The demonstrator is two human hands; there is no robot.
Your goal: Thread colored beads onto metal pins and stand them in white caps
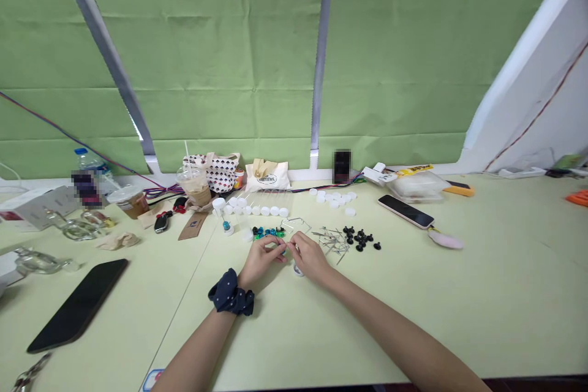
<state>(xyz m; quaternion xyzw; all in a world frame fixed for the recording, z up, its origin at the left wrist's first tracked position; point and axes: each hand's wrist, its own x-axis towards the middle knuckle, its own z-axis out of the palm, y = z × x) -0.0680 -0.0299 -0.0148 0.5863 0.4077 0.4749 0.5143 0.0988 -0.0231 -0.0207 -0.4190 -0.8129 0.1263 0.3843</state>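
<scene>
We have both hands meeting over the counter [496, 294]. Left grip [261, 257] pinches a small blue piece [282, 252]; right grip [311, 258] has its fingertips pressed together just beside it, contents too small to tell. White cap [298, 271] sits just under the right grip. Blue and green pieces [269, 233] lie just beyond the left grip; metal rods [333, 242], then black pieces [361, 237], right of the right grip.
</scene>
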